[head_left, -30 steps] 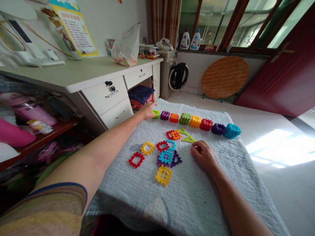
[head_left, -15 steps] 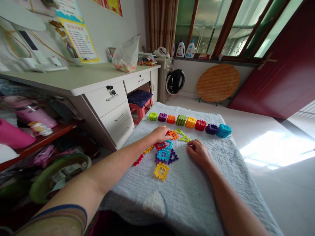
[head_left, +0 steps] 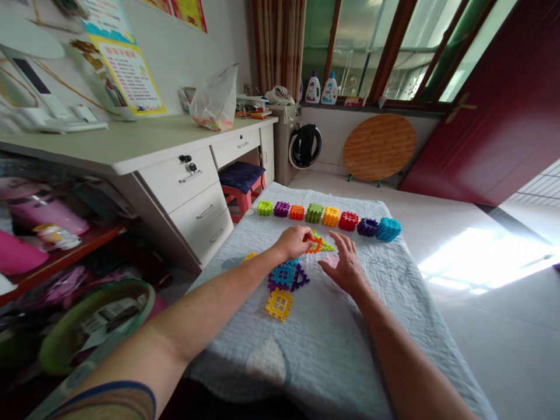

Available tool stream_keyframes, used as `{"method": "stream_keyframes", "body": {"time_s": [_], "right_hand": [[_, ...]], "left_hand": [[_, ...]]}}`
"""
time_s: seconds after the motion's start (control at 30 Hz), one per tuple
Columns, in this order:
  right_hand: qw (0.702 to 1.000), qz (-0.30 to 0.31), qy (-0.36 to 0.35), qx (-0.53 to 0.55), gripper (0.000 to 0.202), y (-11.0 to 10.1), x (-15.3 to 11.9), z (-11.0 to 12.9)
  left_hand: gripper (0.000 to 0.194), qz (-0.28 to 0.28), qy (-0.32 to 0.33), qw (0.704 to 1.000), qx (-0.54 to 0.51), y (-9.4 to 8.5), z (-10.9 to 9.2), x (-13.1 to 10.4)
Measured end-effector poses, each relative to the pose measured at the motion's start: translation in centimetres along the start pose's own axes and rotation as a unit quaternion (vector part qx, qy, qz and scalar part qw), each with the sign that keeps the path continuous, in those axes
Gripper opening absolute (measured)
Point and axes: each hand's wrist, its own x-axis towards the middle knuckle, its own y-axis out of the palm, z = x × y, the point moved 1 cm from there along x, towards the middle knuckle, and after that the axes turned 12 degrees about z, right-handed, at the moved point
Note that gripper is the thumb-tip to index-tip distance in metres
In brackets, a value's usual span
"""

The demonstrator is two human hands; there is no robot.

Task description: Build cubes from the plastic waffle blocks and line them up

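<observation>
An orange toothed window piece (head_left: 314, 245) is pinched in the fingers of my left hand (head_left: 296, 241), above the cloth. To its right my right hand (head_left: 345, 265) has its thumb and fingers spread and holds nothing. Light green pieces (head_left: 327, 247) lie just behind, between the hands. Nearer to me are a blue window piece (head_left: 282, 274), a dark purple triangle (head_left: 300, 278) and a yellow window piece (head_left: 279, 304). Part of a small yellow piece (head_left: 249, 256) shows past my left forearm, which hides other pieces.
Behind the hands, several coloured toothed blocks stand in a row, from light green (head_left: 265, 207) to blue (head_left: 389, 229), on the cloth-covered table (head_left: 332, 338). A white desk (head_left: 184, 131) and a stool (head_left: 241, 178) are at the left.
My left hand has lifted the orange piece and moved it slightly right. My right hand has opened its fingers and come closer to it. The view has shifted a little.
</observation>
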Motion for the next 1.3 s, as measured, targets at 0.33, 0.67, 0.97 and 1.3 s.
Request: {"method": "stream_keyframes", "body": {"time_s": [0.33,0.67,0.97,1.3], "right_hand": [[0.999,0.034,-0.017,-0.005,0.054,0.9,-0.1,0.4],[0.996,0.066,-0.021,0.054,0.081,0.8,-0.4,0.4],[0.996,-0.004,0.027,0.083,0.069,0.4,-0.4,-0.2],[0.994,0.020,0.061,0.088,0.051,1.0,-0.5,-1.0]], "left_hand": [[0.030,0.031,0.056,0.998,0.017,0.6,-1.5,-0.9],[0.038,0.173,0.128,0.935,0.283,-1.2,-2.6,-0.8],[0.047,0.074,0.078,0.970,0.220,-5.5,0.4,1.6],[0.045,0.031,-0.046,0.967,0.249,-8.3,5.9,6.5]]}}
